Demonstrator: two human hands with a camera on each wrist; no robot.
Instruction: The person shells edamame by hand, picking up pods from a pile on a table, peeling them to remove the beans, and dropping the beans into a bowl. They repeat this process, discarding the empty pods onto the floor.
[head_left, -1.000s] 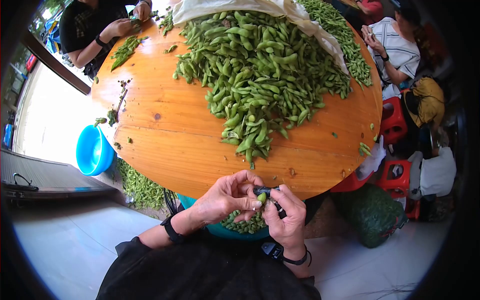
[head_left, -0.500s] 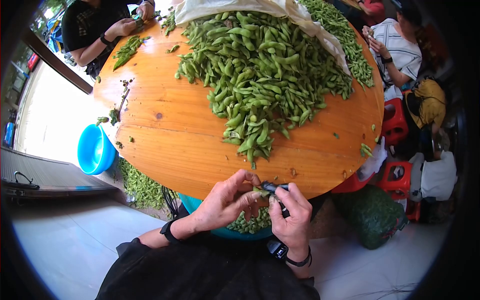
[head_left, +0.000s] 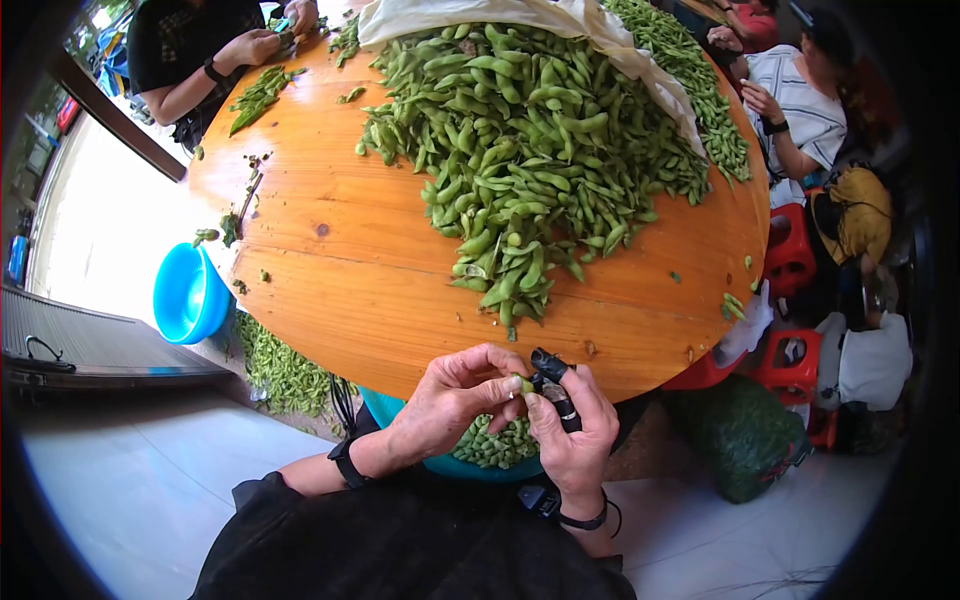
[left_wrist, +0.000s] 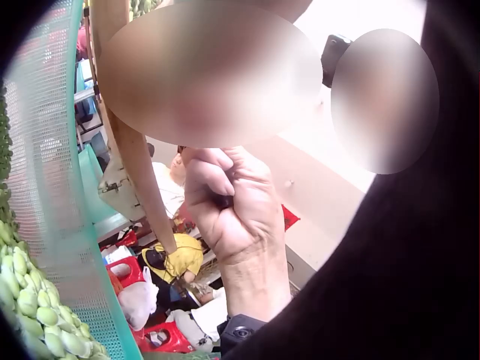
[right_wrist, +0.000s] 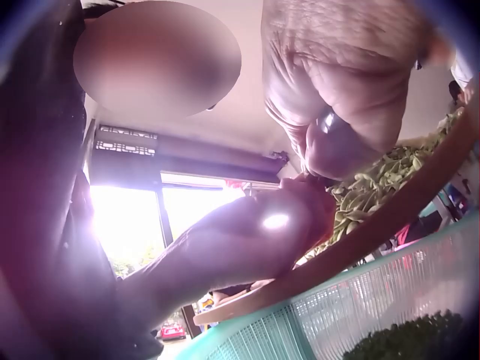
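Close to the near table edge, my left hand (head_left: 450,395) pinches a small green soybean pod (head_left: 522,384) between thumb and fingers. The right hand (head_left: 580,445) meets it there, its thumb against the pod and its other fingers curled. A black cover (head_left: 548,362) sits on its raised index finger, and a black band circles another finger. Below both hands, a teal mesh basket (head_left: 378,408) holds shelled green beans (head_left: 495,445). In the left wrist view the curled right hand (left_wrist: 236,199) shows from its palm side. The pod is hidden in both wrist views.
A large heap of pods (head_left: 540,150) lies on the round wooden table (head_left: 330,270), partly under a pale cloth (head_left: 560,14). A blue basin (head_left: 190,295) stands at left, near pods on the floor (head_left: 285,365). Red stools (head_left: 790,360) and a dark green sack (head_left: 745,435) are at right.
The right hand's black-covered index finger has moved from over the pod to a raised position. The right hand has shifted slightly; the left hand stays nearly in place.
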